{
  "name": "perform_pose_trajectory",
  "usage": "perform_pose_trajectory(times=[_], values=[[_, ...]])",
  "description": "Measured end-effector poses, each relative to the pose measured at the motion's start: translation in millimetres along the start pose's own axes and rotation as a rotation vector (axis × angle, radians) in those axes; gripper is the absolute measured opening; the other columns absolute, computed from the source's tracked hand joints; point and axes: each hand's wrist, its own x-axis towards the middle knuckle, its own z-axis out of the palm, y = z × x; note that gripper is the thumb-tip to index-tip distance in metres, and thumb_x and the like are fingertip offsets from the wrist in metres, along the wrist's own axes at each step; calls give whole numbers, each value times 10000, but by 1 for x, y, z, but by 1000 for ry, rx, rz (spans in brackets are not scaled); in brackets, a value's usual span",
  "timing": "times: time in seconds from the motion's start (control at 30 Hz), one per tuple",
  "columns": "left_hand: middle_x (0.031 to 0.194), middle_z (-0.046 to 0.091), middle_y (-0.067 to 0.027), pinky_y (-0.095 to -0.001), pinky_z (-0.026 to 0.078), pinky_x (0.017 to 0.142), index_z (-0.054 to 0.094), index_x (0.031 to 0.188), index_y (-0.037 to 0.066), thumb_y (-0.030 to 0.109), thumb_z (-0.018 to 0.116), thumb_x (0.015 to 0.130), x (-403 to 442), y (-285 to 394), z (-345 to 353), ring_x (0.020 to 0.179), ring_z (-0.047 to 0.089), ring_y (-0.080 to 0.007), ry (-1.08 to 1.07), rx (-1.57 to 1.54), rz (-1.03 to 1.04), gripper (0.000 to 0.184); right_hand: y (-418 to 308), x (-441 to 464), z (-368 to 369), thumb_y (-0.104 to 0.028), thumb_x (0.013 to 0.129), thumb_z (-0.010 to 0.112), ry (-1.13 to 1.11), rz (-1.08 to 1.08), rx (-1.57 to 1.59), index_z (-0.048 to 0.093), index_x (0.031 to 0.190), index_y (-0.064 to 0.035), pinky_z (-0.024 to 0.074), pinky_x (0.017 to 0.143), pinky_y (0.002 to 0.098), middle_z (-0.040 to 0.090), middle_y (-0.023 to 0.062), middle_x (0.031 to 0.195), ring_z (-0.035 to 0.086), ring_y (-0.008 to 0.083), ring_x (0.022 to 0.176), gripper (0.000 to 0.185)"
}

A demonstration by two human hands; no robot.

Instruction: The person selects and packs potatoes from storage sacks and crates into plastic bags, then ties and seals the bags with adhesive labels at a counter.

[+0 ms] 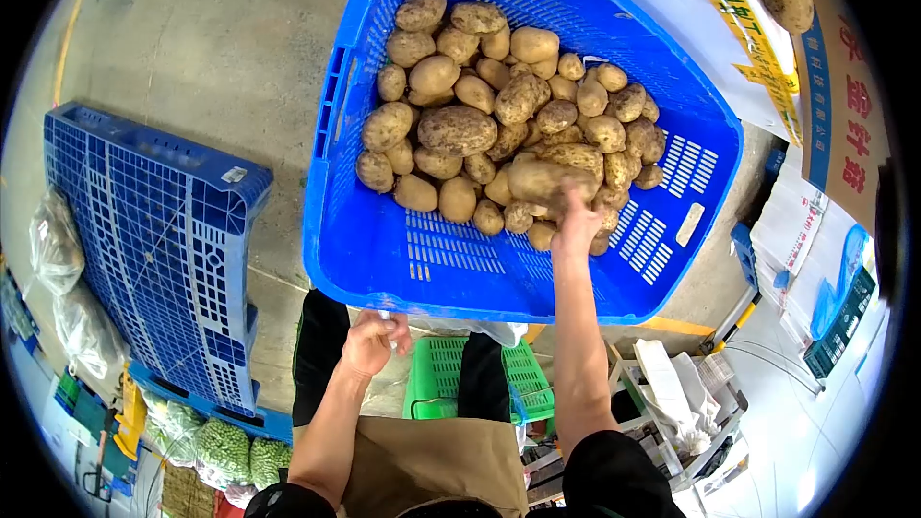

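A large blue crate [432,290] holds a heap of soil-marked potatoes [458,130]. My right hand [578,228] reaches inside over the heap's lower right part. Its fingers are closed on a long potato [549,182], which is blurred by motion. Just outside the crate's near rim is my left hand [372,342], with its fingers curled together around something small and whitish that I cannot make out.
Blue plastic pallet [153,240] stands at left beside plastic bags [86,326]. A green crate [436,374] is on the floor below the blue crate. Printed cartons [844,86] are at upper right; a rack [672,412] with white items stands lower right.
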Motion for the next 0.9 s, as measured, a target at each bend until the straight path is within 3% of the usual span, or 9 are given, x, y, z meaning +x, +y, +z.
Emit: perform_pose_trajectory(times=[0.1,0.13,0.2,0.23,0.33,0.43,0.7,0.8,0.9], values=[[598,447,-49,-326,393,459,548,921,50,142,571,680,-2,1,3,503,460,-187,7,-29,-5,259,5,-4,11,-351,743,760,-171,336,914,250,1368,-19,356,1059,453,168,208,1416,325,360,1262,872],[588,419,-46,-316,387,448,545,958,58,137,574,672,-2,2,5,478,420,-170,22,-41,-5,298,1,-19,27,-379,748,751,-215,354,1015,299,1359,-7,371,1047,458,313,212,1375,406,345,1213,846],[590,412,-39,-320,379,450,541,927,73,142,572,680,-2,1,1,489,421,-169,5,-4,-6,258,-2,-51,49,-351,751,748,-547,449,779,350,1350,17,448,957,429,526,205,1212,544,310,1075,808],[589,408,-37,-321,376,451,539,920,77,144,572,682,-3,3,2,488,420,-169,7,2,-4,249,12,-57,62,-328,746,747,-709,284,231,375,1342,19,478,878,414,589,194,1075,591,299,973,784],[586,395,-32,-322,369,451,533,917,84,148,573,688,-4,4,2,488,414,-171,-17,-6,9,242,82,-38,92,-176,783,660,-896,-708,-1152,354,1386,-54,513,689,392,661,174,853,655,291,782,687],[582,383,-26,-322,367,453,526,934,87,149,573,689,-4,5,2,488,403,-165,-13,3,11,257,85,-42,127,-84,814,542,-790,-693,-1726,331,1402,-137,516,663,413,664,163,843,656,322,789,627],[576,399,-22,-311,370,452,524,981,55,163,580,692,-9,1,1,477,392,-163,29,33,9,314,81,-40,163,-162,886,469,-660,-675,-1855,452,1228,-228,457,672,560,645,165,918,642,331,856,349],[620,475,-49,-340,393,492,530,937,46,158,569,683,-9,2,-7,533,487,-215,7,24,-16,280,103,-46,140,-156,871,496,-301,-1166,-1787,466,1204,-230,426,687,571,583,193,979,580,345,928,342],[649,506,-61,-349,401,514,524,941,49,156,559,685,-9,-2,-8,562,526,-233,-21,6,-26,280,107,-27,125,-111,789,571,-508,-1258,-1563,495,1160,-141,392,819,518,547,181,1068,541,337,999,380]])
